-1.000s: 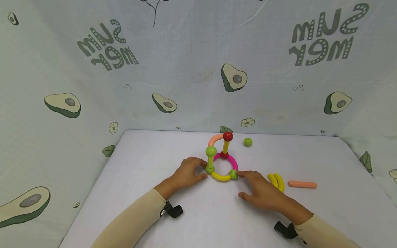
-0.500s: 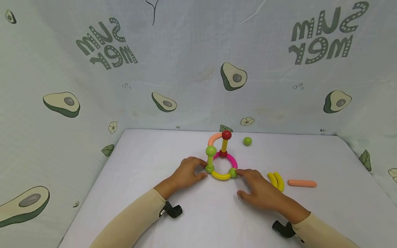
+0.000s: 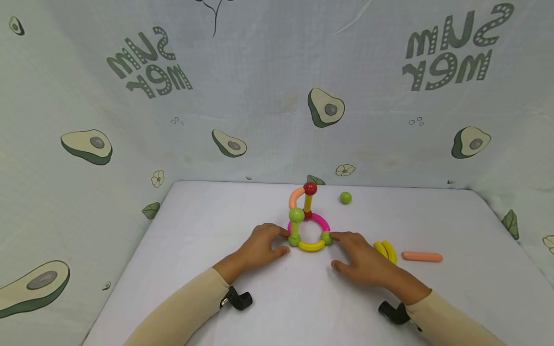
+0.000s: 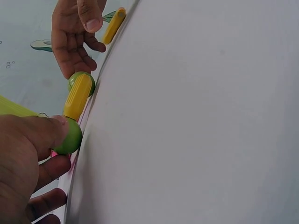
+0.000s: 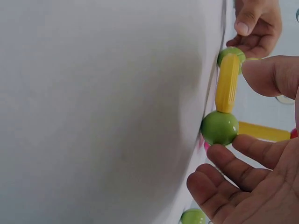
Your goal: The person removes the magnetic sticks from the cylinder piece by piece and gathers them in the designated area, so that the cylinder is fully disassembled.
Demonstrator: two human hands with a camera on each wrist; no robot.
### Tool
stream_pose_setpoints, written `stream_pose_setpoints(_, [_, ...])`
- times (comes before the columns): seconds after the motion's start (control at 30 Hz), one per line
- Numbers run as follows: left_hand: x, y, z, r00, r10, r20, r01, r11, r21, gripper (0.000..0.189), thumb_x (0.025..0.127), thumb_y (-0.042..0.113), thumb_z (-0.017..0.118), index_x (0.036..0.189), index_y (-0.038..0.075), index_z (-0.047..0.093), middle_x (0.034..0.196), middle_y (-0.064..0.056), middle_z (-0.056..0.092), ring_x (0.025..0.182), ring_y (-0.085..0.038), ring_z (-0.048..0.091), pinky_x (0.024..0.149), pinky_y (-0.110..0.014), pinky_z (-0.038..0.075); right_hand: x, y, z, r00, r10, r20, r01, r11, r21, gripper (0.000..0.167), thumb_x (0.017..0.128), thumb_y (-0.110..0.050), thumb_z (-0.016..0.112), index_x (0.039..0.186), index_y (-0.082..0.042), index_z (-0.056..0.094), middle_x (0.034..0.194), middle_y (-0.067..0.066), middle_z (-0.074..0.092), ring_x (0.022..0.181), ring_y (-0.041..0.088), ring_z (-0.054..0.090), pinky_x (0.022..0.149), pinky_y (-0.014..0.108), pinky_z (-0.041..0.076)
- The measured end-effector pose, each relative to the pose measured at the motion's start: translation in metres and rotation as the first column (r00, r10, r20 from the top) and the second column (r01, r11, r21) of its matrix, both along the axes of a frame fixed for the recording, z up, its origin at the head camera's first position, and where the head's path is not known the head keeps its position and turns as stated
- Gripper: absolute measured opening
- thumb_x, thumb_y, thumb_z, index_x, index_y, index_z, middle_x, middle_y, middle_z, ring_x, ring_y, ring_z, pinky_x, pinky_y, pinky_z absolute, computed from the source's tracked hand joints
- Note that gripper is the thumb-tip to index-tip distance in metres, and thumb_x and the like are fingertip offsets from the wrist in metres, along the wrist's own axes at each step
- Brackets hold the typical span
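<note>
A magnetic stick-and-ball toy structure stands between my hands in the head view. Its base ring joins a curved yellow stick, a pink curved stick and balls. Two posts rise from it, topped by a green ball and a red ball, with a curved orange stick linking the tops. My left hand touches the left base ball with its fingers, thumb close beside it. Fingertips of my right hand rest against the right base ball, thumb held apart.
Behind the structure lies a loose green ball. To the right of my right hand are two curved yellow sticks and a straight orange stick. A printed cloth hangs behind the white table.
The structure has turned slightly: its red-topped post has shifted left and the left green post a little right and nearer. Both hands have moved slightly with the base balls.
</note>
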State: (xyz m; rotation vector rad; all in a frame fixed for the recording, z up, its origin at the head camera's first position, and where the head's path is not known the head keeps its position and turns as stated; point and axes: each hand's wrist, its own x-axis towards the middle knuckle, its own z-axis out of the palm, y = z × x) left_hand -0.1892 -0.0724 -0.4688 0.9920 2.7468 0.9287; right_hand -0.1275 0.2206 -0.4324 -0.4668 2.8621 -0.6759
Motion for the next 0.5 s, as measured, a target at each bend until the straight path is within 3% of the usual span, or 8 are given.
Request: stream_pose_setpoints(0.5, [0.010,0.001,0.002,0.999,-0.038,-0.006,0.037,0.999,-0.016,0.037,0.092,0.024,0.079,0.125,0.010,0.069,0.118,0.006,0.069,0.119,-0.016,0.057,0.109,-0.042,0.039,-0.014,0.003,0.002,1.000,0.006,0.026,-0.005,1.000,-0.025,0.069,0.087,-0.022,0.081,0.146,-0.003,0.050,0.142,0.018,0.055,0.134,0.042,0.046,0.108,0.062,0.040])
